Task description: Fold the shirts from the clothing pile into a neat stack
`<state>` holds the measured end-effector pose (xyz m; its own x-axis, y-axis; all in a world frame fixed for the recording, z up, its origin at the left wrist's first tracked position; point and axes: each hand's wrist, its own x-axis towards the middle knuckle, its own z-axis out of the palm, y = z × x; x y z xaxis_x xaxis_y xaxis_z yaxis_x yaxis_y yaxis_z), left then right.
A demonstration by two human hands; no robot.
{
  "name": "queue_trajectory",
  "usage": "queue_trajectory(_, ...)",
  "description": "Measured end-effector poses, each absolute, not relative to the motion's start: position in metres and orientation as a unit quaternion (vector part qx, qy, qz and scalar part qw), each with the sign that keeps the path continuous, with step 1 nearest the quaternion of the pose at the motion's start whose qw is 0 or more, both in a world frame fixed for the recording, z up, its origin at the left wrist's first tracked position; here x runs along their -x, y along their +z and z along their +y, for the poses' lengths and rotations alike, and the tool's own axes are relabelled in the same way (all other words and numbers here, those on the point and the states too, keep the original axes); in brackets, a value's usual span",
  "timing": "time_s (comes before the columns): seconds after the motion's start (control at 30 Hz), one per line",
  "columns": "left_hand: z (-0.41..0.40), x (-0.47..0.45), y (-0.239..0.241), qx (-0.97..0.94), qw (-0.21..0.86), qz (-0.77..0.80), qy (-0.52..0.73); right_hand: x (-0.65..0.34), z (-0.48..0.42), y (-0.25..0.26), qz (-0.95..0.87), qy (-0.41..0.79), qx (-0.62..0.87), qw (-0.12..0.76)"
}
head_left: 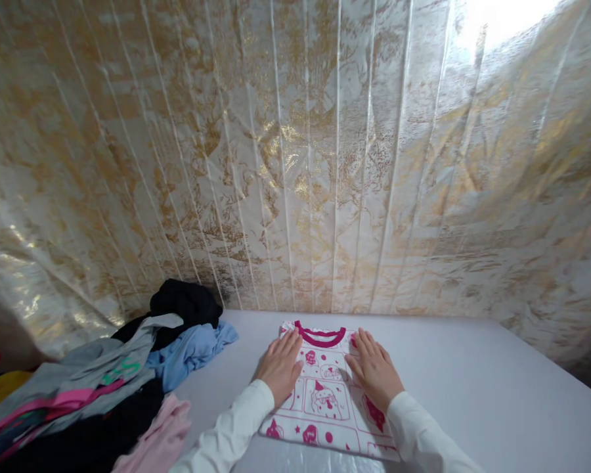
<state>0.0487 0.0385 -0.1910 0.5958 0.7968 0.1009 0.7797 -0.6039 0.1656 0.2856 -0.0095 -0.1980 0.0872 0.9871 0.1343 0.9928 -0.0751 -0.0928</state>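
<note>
A folded white T-shirt (325, 394) with a magenta collar and magenta cartoon prints lies flat on the white table (473, 394) in front of me. My left hand (280, 364) rests palm down on its left side, fingers stretched toward the collar. My right hand (374, 368) lies flat on its right side, fingers together and pointing away from me. Both hands press on the shirt and hold nothing. White sleeves cover both my forearms.
A heap of loose clothes (103, 394) sits at the left: black, grey, light blue (192, 351) and pink (157, 440) pieces. A shiny gold-and-white curtain (295, 164) hangs right behind the table. Bare table surface stretches to the right of the shirt.
</note>
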Motion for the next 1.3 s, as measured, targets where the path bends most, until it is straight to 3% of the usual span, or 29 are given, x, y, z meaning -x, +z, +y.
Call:
queue_trajectory(0.47, 0.057, -0.058, -0.197, -0.87, 0.066, 0.484, 0.067, -0.283, 0.018, -0.215, -0.628, 0.003, 0.777, 0.043)
queue_trajectory(0.77, -0.024, -0.006, -0.188, -0.84, 0.133, 0.524, 0.048, -0.259, -0.056, -0.208, -0.714, 0.014, 0.695, 0.077)
queue_trajectory(0.87, -0.051, -0.002, -0.197, -0.859, 0.122, 0.496, 0.033, -0.242, -0.07, -0.204, -0.745, 0.059, 0.661, 0.067)
queue_trajectory(1.03, -0.065, -0.015, -0.23, -0.902, 0.063, 0.423, 0.062, -0.248, -0.064, -0.206, -0.723, 0.016, 0.687, 0.063)
queue_trajectory(1.3, -0.067, -0.039, -0.27, -0.912, -0.048, 0.378, 0.15, -0.354, -0.058, -0.217, -0.685, -0.019, 0.727, 0.025)
